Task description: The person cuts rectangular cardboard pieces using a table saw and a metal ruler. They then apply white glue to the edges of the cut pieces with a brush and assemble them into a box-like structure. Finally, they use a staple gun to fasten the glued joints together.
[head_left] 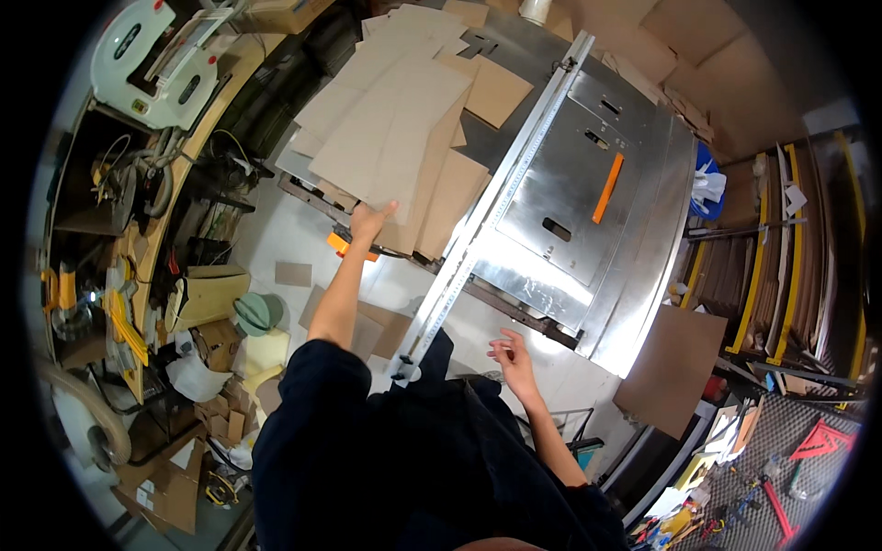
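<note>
Dark clothing [413, 459] fills the foreground as a person stands before a metal table [537, 207]. Fanned cardboard [386, 129] lies on its left part, beside a long rail [501, 195]; the left hand [370, 225] is at the near edge, thumb on top, fingers hidden, so how tightly it closes cannot be told. The right hand [516, 360], empty, hangs half open, fingers loosely curled, short of the table. Good handling likely means supporting the sheets underneath and keeping edges off the rail. The top sheet's long axis runs away from the person, far end leaning right.
</note>
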### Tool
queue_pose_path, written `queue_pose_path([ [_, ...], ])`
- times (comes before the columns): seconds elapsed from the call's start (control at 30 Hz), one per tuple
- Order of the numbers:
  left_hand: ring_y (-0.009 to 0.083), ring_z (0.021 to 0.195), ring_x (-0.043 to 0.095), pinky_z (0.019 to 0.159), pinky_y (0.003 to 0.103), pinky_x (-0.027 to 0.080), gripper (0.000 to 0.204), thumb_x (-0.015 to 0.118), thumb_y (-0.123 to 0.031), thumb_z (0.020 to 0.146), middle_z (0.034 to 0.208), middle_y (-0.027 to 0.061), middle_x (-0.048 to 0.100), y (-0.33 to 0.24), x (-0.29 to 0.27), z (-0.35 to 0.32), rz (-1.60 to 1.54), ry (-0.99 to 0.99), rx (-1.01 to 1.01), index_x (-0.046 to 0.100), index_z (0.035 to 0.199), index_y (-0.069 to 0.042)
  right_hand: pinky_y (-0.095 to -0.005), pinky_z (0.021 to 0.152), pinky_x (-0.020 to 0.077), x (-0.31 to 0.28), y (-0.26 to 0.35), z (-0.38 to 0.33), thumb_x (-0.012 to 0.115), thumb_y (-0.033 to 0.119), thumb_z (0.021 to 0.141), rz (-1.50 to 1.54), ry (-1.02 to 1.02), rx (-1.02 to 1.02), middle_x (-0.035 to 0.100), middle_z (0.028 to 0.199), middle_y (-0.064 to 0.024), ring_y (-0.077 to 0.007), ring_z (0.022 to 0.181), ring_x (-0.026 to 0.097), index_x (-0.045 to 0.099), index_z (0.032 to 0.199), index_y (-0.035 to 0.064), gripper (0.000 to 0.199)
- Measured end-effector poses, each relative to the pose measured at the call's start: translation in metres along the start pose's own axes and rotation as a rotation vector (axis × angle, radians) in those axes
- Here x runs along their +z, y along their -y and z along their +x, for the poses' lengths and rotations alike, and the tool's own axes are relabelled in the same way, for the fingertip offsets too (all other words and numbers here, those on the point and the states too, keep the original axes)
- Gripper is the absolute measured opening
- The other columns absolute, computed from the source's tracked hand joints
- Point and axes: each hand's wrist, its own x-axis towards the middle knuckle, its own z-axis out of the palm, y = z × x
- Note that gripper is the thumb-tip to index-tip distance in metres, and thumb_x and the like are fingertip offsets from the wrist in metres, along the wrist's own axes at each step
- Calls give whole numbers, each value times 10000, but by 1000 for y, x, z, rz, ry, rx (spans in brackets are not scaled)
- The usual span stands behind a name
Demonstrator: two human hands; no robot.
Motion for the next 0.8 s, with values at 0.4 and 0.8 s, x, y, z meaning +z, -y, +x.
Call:
queue_pose_path([
  [0.4, 372, 934, 644, 844, 383, 481, 892, 592, -691, 795, 899, 322, 650, -17, -99, 91, -119, -50, -30, 598, 976, 182, -269, 707, 514, 67, 20, 59, 566, 124, 958, -191, -36, -43, 654, 995, -113, -170, 831, 669, 479, 1263, 48, 327],
  [0.8, 350, 822, 601, 733, 400, 465, 542, 555, -467, 925, 850, 271, 615, -23, -114, -108, 137, 85, 303, 607, 923, 73, -285, 732, 516, 86, 30, 19, 558, 86, 945, -116, -3, -68, 635, 959, -89, -165, 855, 655, 514, 1235, 45, 296],
])
